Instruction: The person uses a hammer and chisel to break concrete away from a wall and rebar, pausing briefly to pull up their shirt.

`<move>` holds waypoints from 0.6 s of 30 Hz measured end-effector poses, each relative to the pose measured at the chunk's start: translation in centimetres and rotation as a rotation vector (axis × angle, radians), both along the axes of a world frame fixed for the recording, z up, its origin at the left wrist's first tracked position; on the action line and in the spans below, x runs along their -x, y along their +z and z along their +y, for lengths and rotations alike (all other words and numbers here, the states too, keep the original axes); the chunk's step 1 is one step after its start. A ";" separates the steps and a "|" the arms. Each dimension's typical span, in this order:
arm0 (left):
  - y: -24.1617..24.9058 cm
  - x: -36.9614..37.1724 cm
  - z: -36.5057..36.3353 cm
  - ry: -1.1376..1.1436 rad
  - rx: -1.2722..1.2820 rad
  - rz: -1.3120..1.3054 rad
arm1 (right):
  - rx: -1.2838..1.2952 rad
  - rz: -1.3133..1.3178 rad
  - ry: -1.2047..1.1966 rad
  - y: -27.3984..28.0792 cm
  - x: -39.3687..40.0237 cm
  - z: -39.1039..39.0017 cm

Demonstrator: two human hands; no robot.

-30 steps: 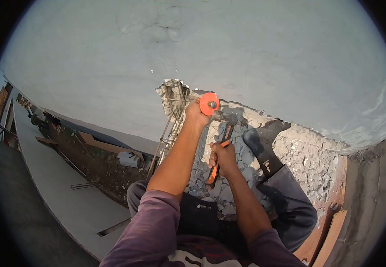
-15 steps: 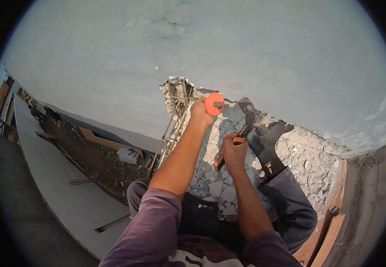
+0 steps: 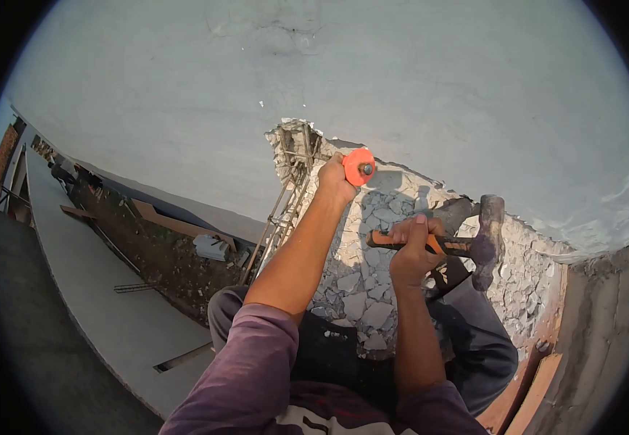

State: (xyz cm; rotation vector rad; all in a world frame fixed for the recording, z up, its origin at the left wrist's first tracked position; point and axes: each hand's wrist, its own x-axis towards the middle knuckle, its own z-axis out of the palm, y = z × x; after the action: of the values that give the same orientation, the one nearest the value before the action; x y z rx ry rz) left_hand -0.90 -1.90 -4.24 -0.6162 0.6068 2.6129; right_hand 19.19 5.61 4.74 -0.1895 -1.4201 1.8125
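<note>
My left hand is wrapped round a chisel with a round orange hand guard; its metal striking end pokes through the guard toward me. The chisel's tip is hidden behind my hand, near the broken edge of the grey wall. In my right hand is a hammer by its orange and black handle. The worn steel hammer head is out to the right, apart from the chisel and above my bent leg.
Exposed rebar runs down from a chipped hole in the wall. Broken concrete rubble lies under my hands. Wooden boards are at the lower right. A pale sloping panel and a dirt trench lie to the left.
The hammer has swung away from near the chisel to the right and down, its handle turning from slanted to nearly level. My left hand and the chisel have shifted only slightly right in view.
</note>
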 end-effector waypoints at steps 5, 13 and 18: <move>1.0 -1.5 0.4 0.038 -0.016 -0.003 | 0.094 -0.750 0.512 -4.1 -3.8 0.2; -0.6 -0.3 0.3 0.054 -0.046 -0.017 | -0.080 0.393 -0.018 10.3 -2.5 4.6; -0.1 -0.6 0.7 -0.039 0.073 -0.053 | 0.160 -0.838 0.586 -5.6 -0.6 0.3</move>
State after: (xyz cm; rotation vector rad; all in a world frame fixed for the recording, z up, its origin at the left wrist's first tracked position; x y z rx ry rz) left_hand -0.34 -1.19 -4.39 -0.6873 0.6928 2.5395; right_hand 19.80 5.90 -0.82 -0.7494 -2.0433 2.4861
